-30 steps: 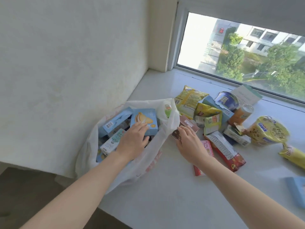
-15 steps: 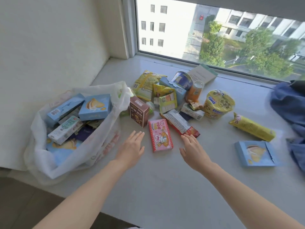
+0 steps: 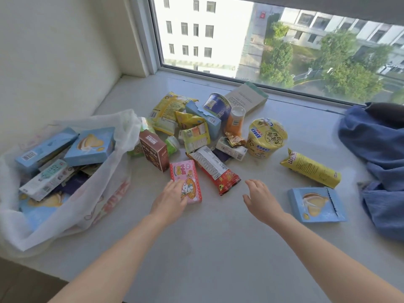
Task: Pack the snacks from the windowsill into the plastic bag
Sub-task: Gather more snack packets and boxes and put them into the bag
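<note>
At the far left your plastic bag (image 3: 102,206) sags open at the end of the windowsill (image 3: 218,248). Its mouth is turned toward the pile so boxes can slide straight in, and several blue boxes (image 3: 89,145) already lie inside. Your left hand (image 3: 170,200) rests with relaxed fingers against the near corner of the pink box (image 3: 185,180), not yet gripping it; that box is likely your next pick. Your right hand (image 3: 260,200) hovers spread and empty between the red packet (image 3: 216,171) and the loose blue box (image 3: 317,204). Most snacks wait unpacked beyond.
</note>
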